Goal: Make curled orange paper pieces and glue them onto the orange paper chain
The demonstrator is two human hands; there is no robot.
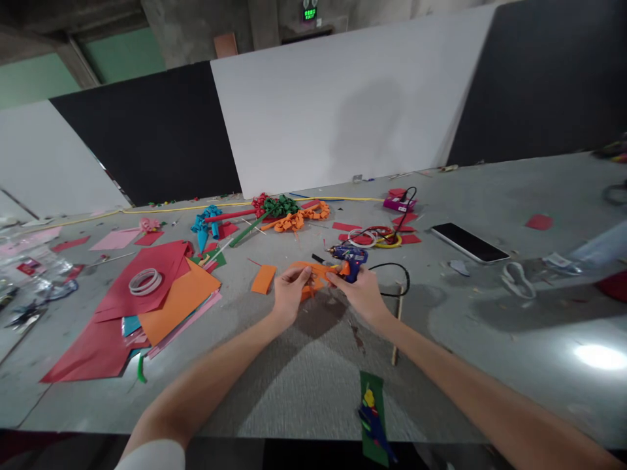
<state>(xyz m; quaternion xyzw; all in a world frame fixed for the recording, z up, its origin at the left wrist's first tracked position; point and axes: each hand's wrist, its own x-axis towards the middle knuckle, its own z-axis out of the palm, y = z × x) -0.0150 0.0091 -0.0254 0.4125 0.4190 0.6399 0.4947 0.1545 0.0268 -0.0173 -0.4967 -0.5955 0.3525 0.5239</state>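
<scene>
My left hand (pixel 290 291) and my right hand (pixel 360 292) meet over the middle of the grey table (pixel 313 378). Both pinch a curled orange paper piece (pixel 313 274) between fingers and thumbs. A blue glue gun (pixel 349 256) lies just behind my right hand, its black cord (pixel 396 271) looping to the right. A small orange paper rectangle (pixel 263 279) lies flat just left of my left hand.
Stacked red, orange and pink sheets (pixel 147 300) with a tape roll (pixel 145 281) lie at left. Curled paper flowers (pixel 281 214) sit behind. A phone (pixel 469 242) lies at right. A wooden stick (pixel 396 326) and a green paper strip (pixel 373 418) lie nearer me.
</scene>
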